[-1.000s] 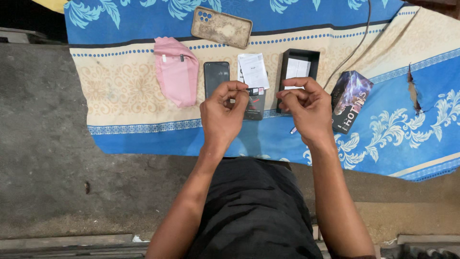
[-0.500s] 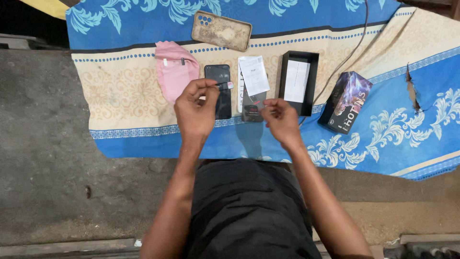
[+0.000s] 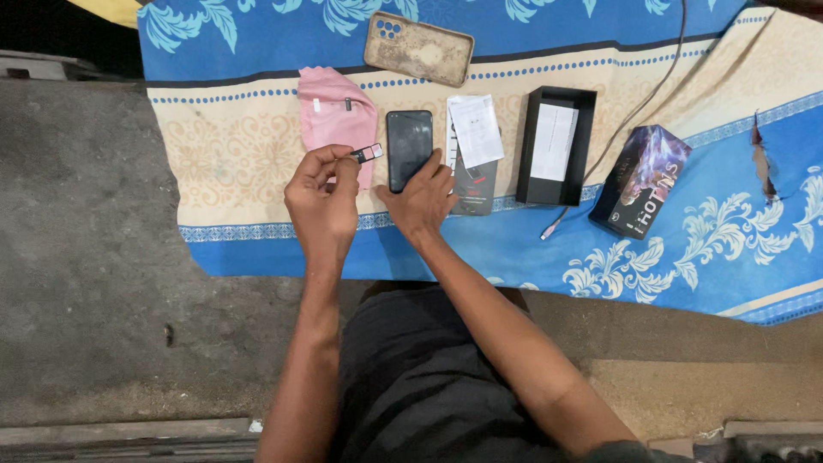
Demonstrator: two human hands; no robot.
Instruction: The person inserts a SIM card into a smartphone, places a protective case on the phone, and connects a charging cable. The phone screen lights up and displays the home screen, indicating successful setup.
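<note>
**SIM tray pinched, phone under the other hand**

The left hand (image 3: 321,199) pinches a small SIM tray (image 3: 368,153) between thumb and fingertips, just left of the black phone (image 3: 409,148). The right hand (image 3: 422,199), fingers loosely spread, rests on the phone's lower end. Both lie over a blue and cream patterned cloth (image 3: 240,154) spread on a rough concrete floor (image 3: 86,257).

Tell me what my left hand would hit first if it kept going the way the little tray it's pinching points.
Most likely the black smartphone. The left hand pinches a small dark card tray whose tip aims rightward at the phone's left edge, with only a narrow gap of patterned cloth between. Height above the cloth is unclear.
</note>
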